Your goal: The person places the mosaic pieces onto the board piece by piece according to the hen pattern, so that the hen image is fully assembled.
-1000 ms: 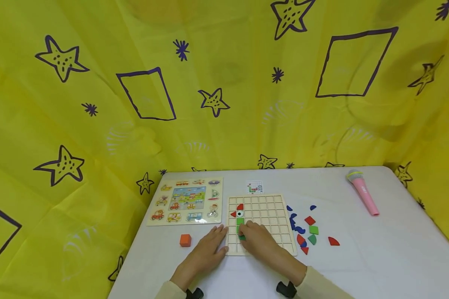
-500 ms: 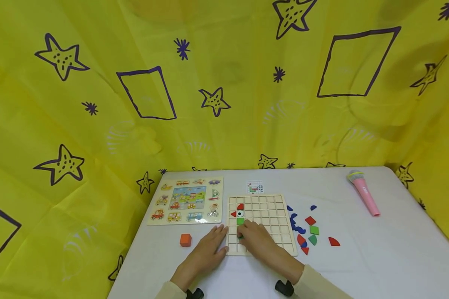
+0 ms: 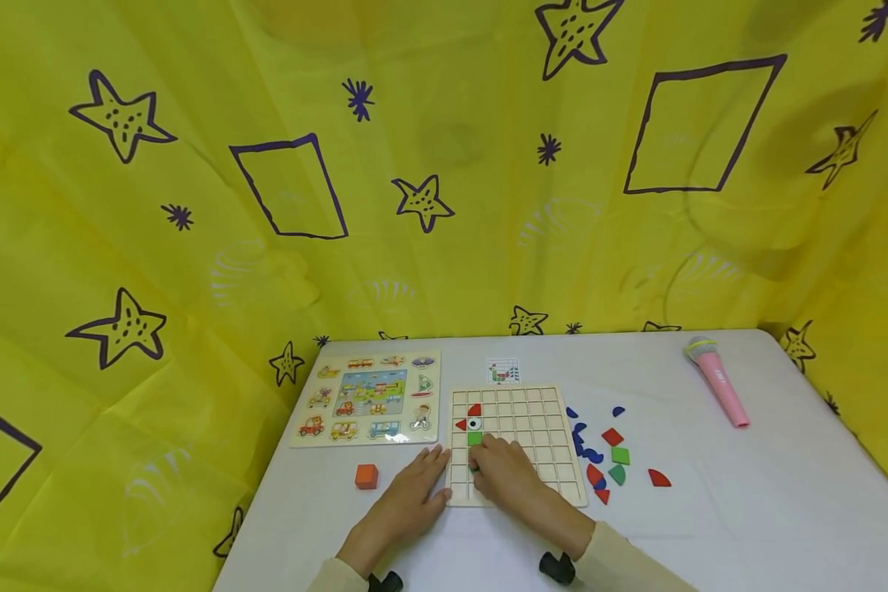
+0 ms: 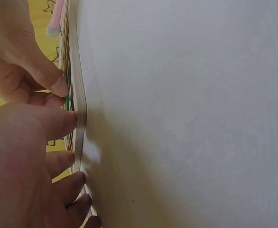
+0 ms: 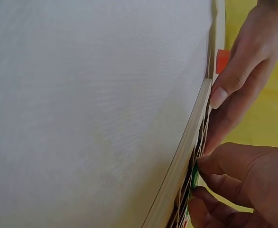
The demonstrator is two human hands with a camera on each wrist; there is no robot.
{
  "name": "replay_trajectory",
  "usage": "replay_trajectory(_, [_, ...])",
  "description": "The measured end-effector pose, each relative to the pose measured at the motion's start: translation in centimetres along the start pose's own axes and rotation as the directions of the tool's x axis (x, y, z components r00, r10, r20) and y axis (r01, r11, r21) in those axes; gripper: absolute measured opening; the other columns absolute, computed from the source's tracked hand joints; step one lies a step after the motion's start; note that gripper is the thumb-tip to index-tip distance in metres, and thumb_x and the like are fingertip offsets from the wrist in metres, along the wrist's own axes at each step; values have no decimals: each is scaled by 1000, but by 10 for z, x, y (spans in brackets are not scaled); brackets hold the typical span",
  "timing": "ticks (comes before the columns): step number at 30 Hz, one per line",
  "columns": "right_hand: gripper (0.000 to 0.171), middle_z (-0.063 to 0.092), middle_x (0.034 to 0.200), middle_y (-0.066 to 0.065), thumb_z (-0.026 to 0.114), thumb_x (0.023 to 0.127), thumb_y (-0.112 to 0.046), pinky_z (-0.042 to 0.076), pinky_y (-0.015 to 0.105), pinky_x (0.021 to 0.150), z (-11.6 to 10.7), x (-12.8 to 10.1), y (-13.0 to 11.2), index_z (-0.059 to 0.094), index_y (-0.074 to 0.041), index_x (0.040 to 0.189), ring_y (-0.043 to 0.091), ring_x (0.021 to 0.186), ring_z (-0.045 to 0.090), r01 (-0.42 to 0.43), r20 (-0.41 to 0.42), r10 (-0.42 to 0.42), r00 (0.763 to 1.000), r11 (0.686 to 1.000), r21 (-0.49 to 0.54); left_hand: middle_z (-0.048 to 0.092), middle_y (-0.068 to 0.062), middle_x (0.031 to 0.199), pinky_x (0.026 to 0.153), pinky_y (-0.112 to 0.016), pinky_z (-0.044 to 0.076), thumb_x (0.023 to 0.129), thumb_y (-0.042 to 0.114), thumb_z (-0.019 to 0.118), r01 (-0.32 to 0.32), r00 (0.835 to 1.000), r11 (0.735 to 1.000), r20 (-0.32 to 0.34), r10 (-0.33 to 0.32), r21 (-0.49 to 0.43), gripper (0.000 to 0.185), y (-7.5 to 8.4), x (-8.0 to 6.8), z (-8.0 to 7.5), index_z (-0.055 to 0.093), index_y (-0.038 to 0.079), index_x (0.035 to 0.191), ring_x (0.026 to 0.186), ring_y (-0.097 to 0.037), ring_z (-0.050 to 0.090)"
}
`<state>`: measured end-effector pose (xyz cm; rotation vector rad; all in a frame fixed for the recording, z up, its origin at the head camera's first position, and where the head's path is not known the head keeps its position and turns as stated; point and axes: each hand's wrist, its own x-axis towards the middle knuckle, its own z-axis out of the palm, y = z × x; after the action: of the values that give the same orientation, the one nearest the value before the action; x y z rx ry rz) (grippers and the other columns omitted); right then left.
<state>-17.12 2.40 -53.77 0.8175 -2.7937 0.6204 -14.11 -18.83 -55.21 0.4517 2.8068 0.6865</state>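
A wooden grid board [image 3: 518, 409] lies in front of me in the head view. My left hand [image 3: 411, 491] rests along its left edge, fingers extended and touching the rim. On the board's lower left, my right hand [image 3: 516, 478] pinches a dark green piece [image 5: 195, 175] between thumb and fingers, low in the grid; its shape is mostly hidden. Above those fingers a bright green square [image 3: 475, 439] sits in the same column. Higher up are a round eye piece [image 3: 475, 424], a red triangle [image 3: 461, 425] and a red curved piece [image 3: 475, 409].
Loose blue, red and green pieces [image 3: 620, 455] lie right of the board. A small pattern card [image 3: 503, 371] is behind it. A vehicle picture puzzle [image 3: 429, 366] and an orange cube [image 3: 366, 476] are at left, a pink toy microphone [image 3: 721, 385] at far right.
My right hand has shifted very slightly up and left over the grid, its fingers covering more of the green column below the bright green square. The left hand stays at the board's edge.
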Motion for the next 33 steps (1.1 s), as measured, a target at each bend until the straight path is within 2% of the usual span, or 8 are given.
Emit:
replay_trajectory(5, [18, 52, 80, -4, 85, 78, -6, 37, 28, 63, -2, -1, 2, 69, -13, 82, 13, 73, 50, -10, 20, 10, 1000, 1000, 25, 34, -2, 173, 125, -60, 32, 107, 39, 57, 1, 1000, 1000, 2, -1, 1, 65, 0, 0, 0, 37, 19, 166, 160, -32, 28])
replay_trajectory(8, [18, 51, 82, -5, 85, 79, -7, 37, 28, 65, -7, -4, 4, 69, -14, 83, 13, 75, 49, -31, 60, 28, 998, 998, 47, 34, -3, 172, 125, -60, 32, 107, 39, 57, 3, 1000, 1000, -1, -3, 3, 66, 0, -1, 0, 37, 19, 166, 160, -32, 28])
replay_trajectory(14, [15, 57, 88, -4, 86, 84, -10, 42, 35, 72, -24, -11, 20, 72, -14, 91, 15, 82, 53, -157, 151, 143, 978, 984, 86, 35, -6, 172, 125, -62, 32, 107, 36, 58, -2, 1000, 1000, -10, 2, -6, 65, 1, -2, -1, 38, 16, 165, 159, -35, 29])
replay_trajectory(20, [14, 60, 93, -3, 83, 87, -10, 43, 36, 74, -47, -26, 49, 72, -15, 95, 16, 85, 56, -282, 171, 264, 949, 955, 89, 33, -4, 173, 126, -60, 31, 107, 36, 57, 8, 1000, 1000, -5, -8, -11, 65, -1, 0, 0, 37, 18, 166, 160, -33, 27])
replay_trajectory(27, [21, 65, 104, 4, 80, 88, -10, 46, 42, 78, -81, -55, 99, 73, -11, 108, 25, 98, 62, -314, 159, 304, 939, 948, 44, 34, -3, 172, 126, -60, 32, 106, 37, 58, 6, 1000, 1000, -3, -6, -7, 66, -2, -1, 2, 36, 18, 166, 160, -33, 28])
replay_trajectory(30, [26, 65, 107, 9, 80, 89, -11, 50, 50, 81, -94, -65, 123, 71, -6, 113, 31, 100, 61, -368, 178, 354, 918, 929, 46, 34, -3, 172, 125, -60, 32, 106, 37, 58, 12, 1000, 1000, -4, -12, -8, 66, -2, -2, 2, 36, 18, 166, 160, -33, 28])
replay_trajectory(33, [32, 64, 110, 16, 79, 90, -14, 53, 59, 86, -103, -75, 145, 68, -1, 117, 35, 101, 61, -453, 236, 429, 872, 890, 57, 33, -3, 173, 125, -60, 32, 107, 38, 58, 13, 1000, 1000, -8, -13, -2, 66, -2, -2, 2, 36, 19, 166, 160, -33, 28])
